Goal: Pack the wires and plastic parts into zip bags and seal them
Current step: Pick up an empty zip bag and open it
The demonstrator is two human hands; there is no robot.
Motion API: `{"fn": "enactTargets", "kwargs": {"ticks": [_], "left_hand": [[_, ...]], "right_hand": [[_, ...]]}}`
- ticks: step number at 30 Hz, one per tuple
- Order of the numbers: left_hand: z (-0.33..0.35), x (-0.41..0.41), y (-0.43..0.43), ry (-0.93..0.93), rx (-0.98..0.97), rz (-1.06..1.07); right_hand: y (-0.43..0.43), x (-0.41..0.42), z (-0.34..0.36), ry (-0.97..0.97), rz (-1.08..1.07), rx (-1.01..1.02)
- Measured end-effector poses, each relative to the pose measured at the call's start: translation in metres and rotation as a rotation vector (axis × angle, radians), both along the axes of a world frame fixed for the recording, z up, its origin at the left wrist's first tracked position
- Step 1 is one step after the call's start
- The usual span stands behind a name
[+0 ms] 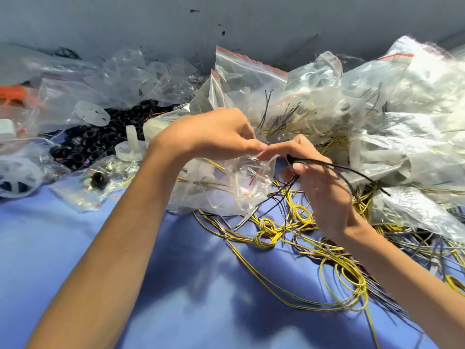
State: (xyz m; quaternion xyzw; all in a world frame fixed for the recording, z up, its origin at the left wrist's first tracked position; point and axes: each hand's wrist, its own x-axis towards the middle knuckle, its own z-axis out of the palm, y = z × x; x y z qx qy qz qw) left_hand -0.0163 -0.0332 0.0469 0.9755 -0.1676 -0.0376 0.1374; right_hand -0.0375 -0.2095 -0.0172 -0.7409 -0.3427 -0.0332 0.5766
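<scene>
A blue cloth (pixel 176 298) covers the work surface, lit in patches with soft shadows across it. A plain grey wall (pixel 151 21) stands close behind, and the clutter runs back to its foot.

A heap of clear bags (pixel 390 109), many holding wires, fills the right side and back. Black rings (pixel 100 139) lie piled at left centre, with white plastic parts (pixel 130 147) on and beside them. Loose yellow wires (pixel 302 217) tangle across the near right, under the right forearm. Blue cloth shows in the near left and between the forearms.

The left hand (pixel 214 134) pinches the top edge of a clear zip bag (pixel 226 195), which hangs down to the cloth in the middle, just left of the yellow wires. The right hand (pixel 322 195) curls its lower fingers round a bunch of black wires (pixel 352 172) that trail right over the heap; its forefinger reaches to the bag's mouth, meeting the left fingertips. Whether the mouth is open I cannot tell.
</scene>
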Motion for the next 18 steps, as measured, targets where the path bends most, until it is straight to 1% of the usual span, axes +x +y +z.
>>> {"fn": "enactTargets", "kwargs": {"ticks": [2, 3, 5, 7, 12, 16, 18], "left_hand": [[0.001, -0.002, -0.002, 0.023, -0.002, -0.035], [0.001, -0.002, -0.003, 0.035, -0.019, -0.041], [0.002, -0.003, -0.004, 0.066, -0.058, -0.042], [0.002, -0.004, -0.003, 0.094, -0.102, -0.037], [0.004, -0.006, 0.000, 0.103, -0.202, -0.050], [0.004, -0.005, 0.008, 0.087, -0.233, -0.067], [0.003, -0.005, 0.011, 0.087, -0.268, -0.074]], "right_hand": [[0.002, 0.005, 0.008, -0.029, -0.087, -0.103], [0.003, 0.006, 0.012, -0.014, -0.109, -0.113], [0.005, 0.003, 0.018, 0.046, -0.014, -0.067], [0.004, 0.001, 0.020, 0.120, 0.064, 0.043], [0.007, 0.001, 0.020, 0.219, 0.134, 0.203], [0.011, 0.017, 0.024, 0.218, 0.115, 0.117], [0.013, 0.023, 0.027, 0.244, 0.103, 0.113]]}}
